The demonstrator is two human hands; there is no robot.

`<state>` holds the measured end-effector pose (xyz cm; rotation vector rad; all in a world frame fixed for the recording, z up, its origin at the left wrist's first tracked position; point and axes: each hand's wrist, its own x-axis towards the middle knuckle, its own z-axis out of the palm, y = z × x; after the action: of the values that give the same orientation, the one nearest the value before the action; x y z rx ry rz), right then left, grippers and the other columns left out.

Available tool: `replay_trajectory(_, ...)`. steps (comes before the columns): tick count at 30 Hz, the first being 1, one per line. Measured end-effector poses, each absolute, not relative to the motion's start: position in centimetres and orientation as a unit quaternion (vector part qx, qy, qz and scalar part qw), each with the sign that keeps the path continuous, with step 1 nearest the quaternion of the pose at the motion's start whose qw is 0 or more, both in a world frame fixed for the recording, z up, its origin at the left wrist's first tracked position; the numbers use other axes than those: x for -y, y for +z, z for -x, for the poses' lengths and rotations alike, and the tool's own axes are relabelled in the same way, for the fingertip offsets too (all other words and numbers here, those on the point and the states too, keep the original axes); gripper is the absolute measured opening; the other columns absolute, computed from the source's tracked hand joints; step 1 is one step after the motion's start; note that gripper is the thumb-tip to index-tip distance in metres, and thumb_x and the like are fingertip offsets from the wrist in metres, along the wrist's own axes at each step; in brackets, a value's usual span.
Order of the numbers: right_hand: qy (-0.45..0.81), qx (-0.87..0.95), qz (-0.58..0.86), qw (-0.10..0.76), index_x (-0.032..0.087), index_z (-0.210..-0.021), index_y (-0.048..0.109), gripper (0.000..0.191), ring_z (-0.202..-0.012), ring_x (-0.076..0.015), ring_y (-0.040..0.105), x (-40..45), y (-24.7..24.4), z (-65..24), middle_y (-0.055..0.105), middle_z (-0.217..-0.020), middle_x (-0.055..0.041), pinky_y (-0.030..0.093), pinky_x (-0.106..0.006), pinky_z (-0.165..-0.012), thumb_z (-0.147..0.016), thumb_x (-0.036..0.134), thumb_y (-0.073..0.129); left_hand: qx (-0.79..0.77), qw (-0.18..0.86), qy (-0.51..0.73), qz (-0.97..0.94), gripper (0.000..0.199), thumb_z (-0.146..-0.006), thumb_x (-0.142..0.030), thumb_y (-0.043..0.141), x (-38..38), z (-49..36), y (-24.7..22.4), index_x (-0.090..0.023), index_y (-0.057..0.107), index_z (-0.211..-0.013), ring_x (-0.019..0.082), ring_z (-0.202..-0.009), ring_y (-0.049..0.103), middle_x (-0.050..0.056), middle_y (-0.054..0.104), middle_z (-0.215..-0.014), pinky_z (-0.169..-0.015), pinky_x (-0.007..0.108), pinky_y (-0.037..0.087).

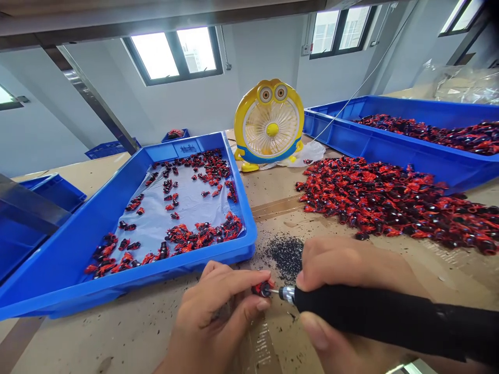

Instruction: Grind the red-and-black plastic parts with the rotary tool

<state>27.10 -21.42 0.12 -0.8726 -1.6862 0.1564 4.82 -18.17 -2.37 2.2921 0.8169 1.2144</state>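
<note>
Between the thumb and fingers of my left hand (218, 311) is a small red-and-black plastic part (262, 289). My right hand (346, 265) is wrapped round a black rotary hand grinder (362, 311) with a silver collar. The grinder's thin metal bit reaches left and meets the part, or nearly so; I cannot tell whether it touches. Black shavings (286, 254) lie heaped on the table just behind the bit. Farther back on the right is a large pile of similar red-and-black parts (382, 197).
A blue tray (244, 208) on the left holds scattered parts on a white sheet. Another blue tray (390, 148), behind the pile, is full of parts. A yellow fan (272, 127) stands at the back. A metal post (97, 104) rises at left; brown sheeting covers the table (136, 332).
</note>
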Motion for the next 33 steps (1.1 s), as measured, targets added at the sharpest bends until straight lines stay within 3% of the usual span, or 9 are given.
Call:
replay_trajectory(4,0.072,0.724,0.367,0.579,0.027,-0.096,0.070,0.027,-0.064,-0.0194,0.068,21.6,-0.1,-27.2,0.068,-0.074,-0.0016,0.054,-0.030,-0.052,-0.079,0.039,0.086,-0.268,0.201,0.438,-0.834,0.013,-0.104,-0.026,0.078,18.0,-4.8,-2.2,-0.026,0.081,-0.117,0.010,-0.064,0.066,-0.007,0.079,-0.075,-0.067,0.024,0.053)
replay_trajectory(9,0.077,0.745,0.333,0.573,0.024,-0.097,0.063,0.021,-0.055,-0.0096,0.060,21.6,-0.2,-27.2,0.062,-0.067,0.0050,0.046,-0.023,-0.051,-0.079,0.018,0.072,-0.265,0.191,0.444,-0.834,0.011,-0.107,-0.030,0.075,18.0,-5.1,-2.2,-0.026,0.080,-0.116,0.009,-0.065,0.067,-0.007,0.083,-0.081,-0.070,0.022,0.053)
replay_trajectory(14,0.075,0.729,0.344,0.586,0.024,-0.091,0.061,0.014,-0.050,-0.0067,0.053,21.4,-0.3,-26.7,0.056,-0.062,0.0072,0.038,-0.022,-0.046,-0.077,0.019,0.065,-0.253,0.219,0.438,-0.834,0.013,-0.106,-0.030,0.076,18.2,-5.2,-2.3,-0.025,0.079,-0.118,0.009,-0.069,0.070,-0.006,0.085,-0.087,-0.069,0.023,0.054)
replay_trajectory(19,0.129,0.733,0.316,0.588,0.023,-0.102,0.062,0.021,-0.059,-0.0108,0.061,21.8,-0.5,-27.8,0.059,-0.068,0.0039,0.047,-0.026,-0.052,-0.084,0.020,0.073,-0.277,0.235,0.433,-0.825,0.012,-0.107,-0.033,0.074,18.4,-5.0,-2.2,-0.028,0.078,-0.118,0.009,-0.068,0.071,-0.006,0.084,-0.085,-0.071,0.024,0.054)
replay_trajectory(24,0.123,0.706,0.353,0.602,0.024,-0.101,0.062,0.013,-0.065,-0.0159,0.068,22.1,0.2,-28.0,0.063,-0.072,-0.0002,0.057,-0.032,-0.057,-0.100,0.034,0.072,-0.286,0.249,0.438,-0.815,0.011,-0.107,-0.035,0.075,18.4,-5.1,-2.4,-0.029,0.079,-0.116,0.011,-0.071,0.074,-0.005,0.088,-0.091,-0.072,0.025,0.056)
replay_trajectory(28,0.120,0.709,0.341,0.606,0.024,-0.101,0.063,0.012,-0.064,-0.0142,0.067,22.1,0.4,-27.8,0.063,-0.073,0.0009,0.058,-0.030,-0.057,-0.095,0.025,0.073,-0.287,0.253,0.440,-0.812,0.012,-0.106,-0.037,0.075,18.6,-5.2,-2.5,-0.030,0.079,-0.117,0.012,-0.074,0.076,-0.006,0.088,-0.094,-0.072,0.024,0.057)
replay_trajectory(33,0.125,0.742,0.312,0.581,0.023,-0.106,0.064,0.025,-0.066,-0.0132,0.068,21.9,-0.1,-28.5,0.063,-0.075,0.0015,0.058,-0.027,-0.057,-0.085,0.018,0.076,-0.279,0.249,0.441,-0.816,0.015,-0.107,-0.034,0.075,18.7,-5.1,-2.5,-0.030,0.078,-0.121,0.012,-0.073,0.075,-0.004,0.088,-0.093,-0.071,0.026,0.057)
